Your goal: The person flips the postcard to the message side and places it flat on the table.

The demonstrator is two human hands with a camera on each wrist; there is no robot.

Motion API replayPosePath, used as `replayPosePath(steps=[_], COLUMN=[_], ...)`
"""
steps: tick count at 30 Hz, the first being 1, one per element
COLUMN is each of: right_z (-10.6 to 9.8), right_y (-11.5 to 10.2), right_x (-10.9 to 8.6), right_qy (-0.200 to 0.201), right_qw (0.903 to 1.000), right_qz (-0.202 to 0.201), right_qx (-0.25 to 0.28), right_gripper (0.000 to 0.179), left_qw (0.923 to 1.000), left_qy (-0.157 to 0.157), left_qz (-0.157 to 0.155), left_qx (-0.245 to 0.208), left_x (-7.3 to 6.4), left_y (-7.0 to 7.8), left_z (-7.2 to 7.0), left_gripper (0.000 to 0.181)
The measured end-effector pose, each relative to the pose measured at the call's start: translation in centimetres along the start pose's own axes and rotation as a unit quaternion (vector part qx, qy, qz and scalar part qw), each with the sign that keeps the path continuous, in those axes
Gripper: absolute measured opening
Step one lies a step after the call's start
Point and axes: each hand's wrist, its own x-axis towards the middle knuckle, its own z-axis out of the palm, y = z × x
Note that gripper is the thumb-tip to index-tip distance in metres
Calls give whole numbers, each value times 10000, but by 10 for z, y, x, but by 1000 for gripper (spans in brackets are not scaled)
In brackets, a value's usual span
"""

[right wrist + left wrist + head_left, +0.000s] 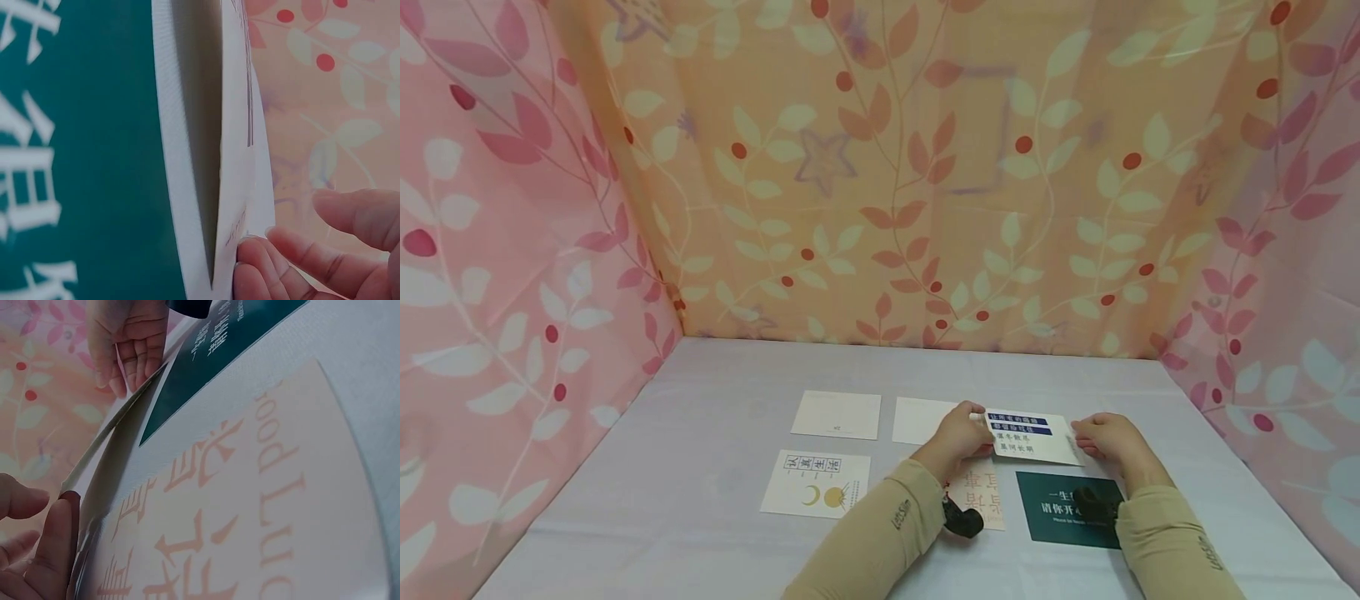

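A white card point(1030, 437) with blue bands and dark lettering is raised at a tilt over the table's right half. Its left edge is at the fingers of my left hand point(961, 437). In the left wrist view a fingertip point(57, 531) lies against the card's corner, the thumb close by. My right hand point(1112, 442) touches the card's right edge with its fingertips; in the right wrist view the thumb point(356, 212) stands apart from the card. Below lie a dark green card point(1045, 529) and a card with orange lettering point(985, 492), partly hidden by my left arm.
Farther left on the white tabletop point(647, 467) lie a plain white card point(835, 415) and a card with a moon and sun point(812, 483). Another white card point(921, 417) is partly behind my left hand. Patterned curtains point(895, 167) enclose the back and sides.
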Motion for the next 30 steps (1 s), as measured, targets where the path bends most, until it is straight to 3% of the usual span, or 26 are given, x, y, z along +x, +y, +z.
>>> replayPosePath(steps=[10,30], right_z=[2,1], right_y=[0,2], right_x=[1,5], right_qy=[7,-10], right_qw=[9999,9999], right_qz=[21,90], right_qx=[136,64], right_gripper=[44,45], left_qw=[9998,9998], left_qy=[149,174], left_qz=[-27,-97], left_qx=[-94,3], left_x=[-2,-1], left_y=[1,1], left_z=[6,2], left_gripper=[56,56])
